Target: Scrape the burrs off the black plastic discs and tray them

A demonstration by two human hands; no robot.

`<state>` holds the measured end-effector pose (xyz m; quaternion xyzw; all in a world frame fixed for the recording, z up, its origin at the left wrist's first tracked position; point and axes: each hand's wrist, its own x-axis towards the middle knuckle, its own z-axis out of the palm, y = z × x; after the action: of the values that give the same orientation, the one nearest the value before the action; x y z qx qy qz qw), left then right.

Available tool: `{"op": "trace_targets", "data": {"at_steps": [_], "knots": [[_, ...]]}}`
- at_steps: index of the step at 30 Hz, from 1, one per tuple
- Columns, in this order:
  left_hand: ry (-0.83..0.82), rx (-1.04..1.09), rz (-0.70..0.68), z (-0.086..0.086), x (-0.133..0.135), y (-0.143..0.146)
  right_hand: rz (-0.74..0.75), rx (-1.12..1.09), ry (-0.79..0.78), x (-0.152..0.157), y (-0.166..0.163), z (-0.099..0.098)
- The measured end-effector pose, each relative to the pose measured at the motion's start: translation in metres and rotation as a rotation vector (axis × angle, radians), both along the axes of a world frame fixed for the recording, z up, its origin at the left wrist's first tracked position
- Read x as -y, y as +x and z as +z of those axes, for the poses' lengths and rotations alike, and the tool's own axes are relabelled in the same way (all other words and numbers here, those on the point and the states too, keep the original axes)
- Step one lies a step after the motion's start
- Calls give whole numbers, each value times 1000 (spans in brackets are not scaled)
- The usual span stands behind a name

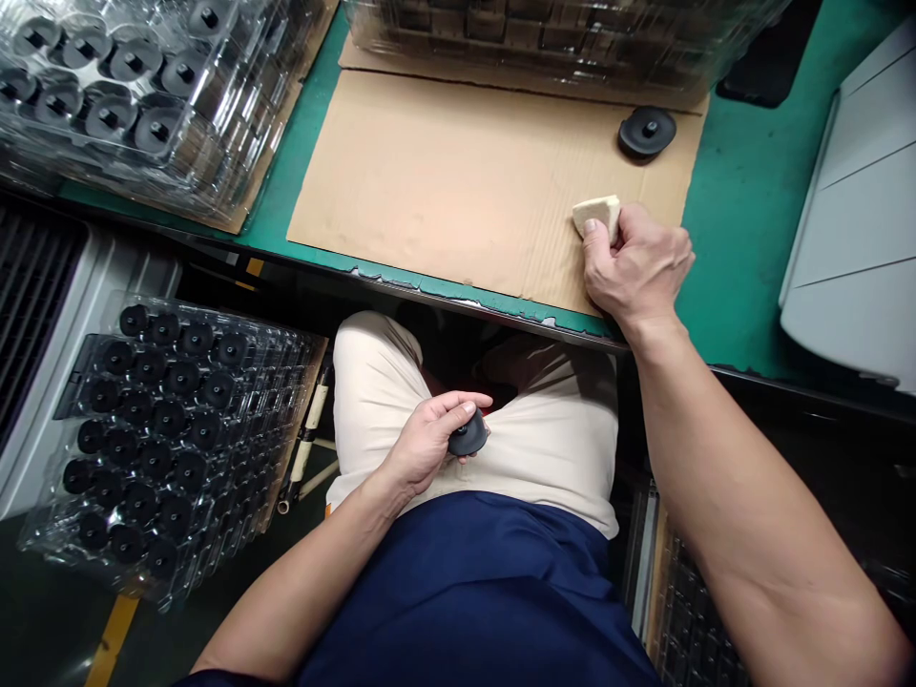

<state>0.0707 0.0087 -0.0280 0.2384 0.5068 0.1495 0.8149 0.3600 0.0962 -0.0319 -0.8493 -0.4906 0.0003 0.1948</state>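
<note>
Low over my lap, my left hand is closed around a round black plastic part with a small raised centre. My right hand rests at the right side of the cardboard sheet, thumb and fingers pinching a folded cream-coloured cloth or pad. Just beyond that hand, a second round black part with a central stub lies on the cardboard near its far right corner. My right palm and most of its fingertips are hidden from view.
Stacked clear trays of black parts stand at the table's left, with another tray stack at the back. Lower left is a further stack beside my knee. A grey bin-like case stands right. The green table edge is chipped.
</note>
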Motion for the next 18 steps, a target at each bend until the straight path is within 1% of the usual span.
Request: {"op": "trace_targets", "data": {"at_steps": [10,18], "knots": [[12,11,-6,-1,1,-1,-3,17,9,-2,0,-1],[14,3,-5,0,2,-1,-7,7,-37,-2,1,-2]]}}
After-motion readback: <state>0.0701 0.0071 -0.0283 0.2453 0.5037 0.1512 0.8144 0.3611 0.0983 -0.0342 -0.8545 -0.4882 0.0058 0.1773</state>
